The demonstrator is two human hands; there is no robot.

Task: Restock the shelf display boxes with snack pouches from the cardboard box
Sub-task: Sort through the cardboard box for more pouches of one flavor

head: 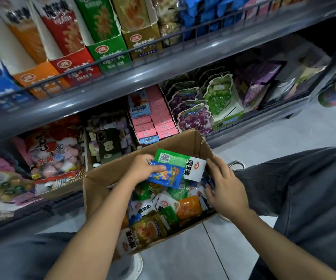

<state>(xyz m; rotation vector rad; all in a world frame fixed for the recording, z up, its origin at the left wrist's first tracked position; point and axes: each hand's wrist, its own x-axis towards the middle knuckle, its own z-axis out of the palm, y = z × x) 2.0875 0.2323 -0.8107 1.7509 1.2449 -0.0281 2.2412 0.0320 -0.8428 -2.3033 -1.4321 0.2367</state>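
An open cardboard box (102, 178) sits on the floor between my knees, filled with several mixed snack pouches (189, 207) in green, orange, blue and olive. My left hand (143, 168) is inside the box and holds a blue pouch (167, 175) together with a green-and-white pouch (181, 160). My right hand (225, 186) reaches into the box's right side, its fingertips among the pouches; what they hold is hidden. On the upper shelf stand tilted display boxes: orange (33, 75), red (76, 65), green (110, 55) and olive (143, 41).
A grey wire-fronted shelf rail (163, 63) runs across above the box. The lower shelf holds candy bags (52, 152), a phone (106, 144), pink boxes (157, 122) and grape-shaped packs (193, 114). My grey-trousered legs flank the box on white floor tiles (274, 134).
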